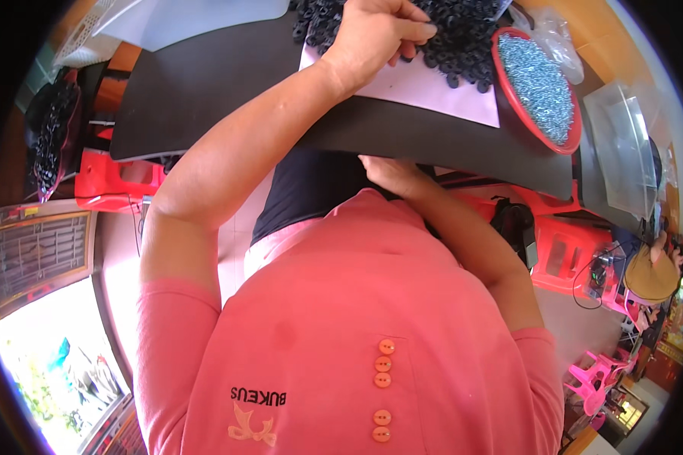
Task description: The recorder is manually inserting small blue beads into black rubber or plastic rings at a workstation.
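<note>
Rings of black rubber [463,38] lie in a heap at the far edge of the dark board [205,91], partly on a pale pink sheet [440,95]. On them rests the left hand [376,34], fingers bent and close together, pinching at one ring. They look light, soft and a little grippy, best taken by the rim. Further right, the right hand [391,173] lies under the board; its fingers are hidden. A red bowl [501,68] of small metal parts stands at the far right.

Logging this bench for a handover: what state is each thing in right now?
Left hand: fingers curled, resting on the black rings.
Right hand: at the table edge, mostly hidden.
Black rings: loose heap on pink sheet.
Red bowl: upright, filled with small metal parts.
</note>
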`<state>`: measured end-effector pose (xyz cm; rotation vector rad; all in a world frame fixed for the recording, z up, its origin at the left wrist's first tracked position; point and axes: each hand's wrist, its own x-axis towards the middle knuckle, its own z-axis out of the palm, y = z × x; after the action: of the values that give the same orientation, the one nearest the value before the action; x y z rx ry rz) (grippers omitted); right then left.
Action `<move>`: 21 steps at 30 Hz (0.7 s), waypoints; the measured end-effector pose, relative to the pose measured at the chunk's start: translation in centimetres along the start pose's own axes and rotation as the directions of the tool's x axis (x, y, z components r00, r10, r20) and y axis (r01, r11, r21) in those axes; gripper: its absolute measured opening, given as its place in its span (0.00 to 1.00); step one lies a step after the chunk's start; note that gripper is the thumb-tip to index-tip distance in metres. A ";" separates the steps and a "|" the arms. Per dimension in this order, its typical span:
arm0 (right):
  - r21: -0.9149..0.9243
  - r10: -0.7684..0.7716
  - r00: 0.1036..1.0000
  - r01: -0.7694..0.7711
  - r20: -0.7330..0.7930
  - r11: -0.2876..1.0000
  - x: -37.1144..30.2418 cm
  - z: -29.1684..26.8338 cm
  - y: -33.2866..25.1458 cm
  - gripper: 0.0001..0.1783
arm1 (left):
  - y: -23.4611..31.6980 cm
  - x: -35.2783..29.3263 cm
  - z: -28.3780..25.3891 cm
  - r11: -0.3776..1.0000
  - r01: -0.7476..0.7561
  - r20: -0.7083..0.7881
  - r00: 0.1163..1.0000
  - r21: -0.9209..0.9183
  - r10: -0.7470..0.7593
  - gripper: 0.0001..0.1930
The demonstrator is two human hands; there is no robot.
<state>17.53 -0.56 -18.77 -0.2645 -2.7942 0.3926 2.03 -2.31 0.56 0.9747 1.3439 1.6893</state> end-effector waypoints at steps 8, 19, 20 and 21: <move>0.670 -0.036 0.970 -0.139 0.241 0.729 -2.6 -14.6 -7.3 0.04 | -1.1 0.1 0.4 0.997 -0.009 0.197 0.980 0.071 -0.005 0.07; 0.252 0.213 0.880 -0.111 -0.425 0.961 4.6 -22.6 0.4 0.08 | -1.2 -0.1 0.8 0.988 0.132 0.224 0.968 -0.084 -0.110 0.08; 0.282 0.232 0.893 -0.125 -0.387 0.951 4.9 -22.6 0.3 0.08 | -1.1 -0.2 0.7 0.988 0.130 0.215 0.970 -0.085 -0.110 0.08; 0.311 0.250 0.904 -0.141 -0.347 0.940 5.1 -22.5 0.2 0.07 | -1.0 -0.2 0.6 0.987 0.139 0.204 0.972 -0.084 -0.119 0.08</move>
<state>20.06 6.14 3.20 -0.5031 -2.3001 0.6950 2.78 -2.07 -0.39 0.9515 1.1578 1.5031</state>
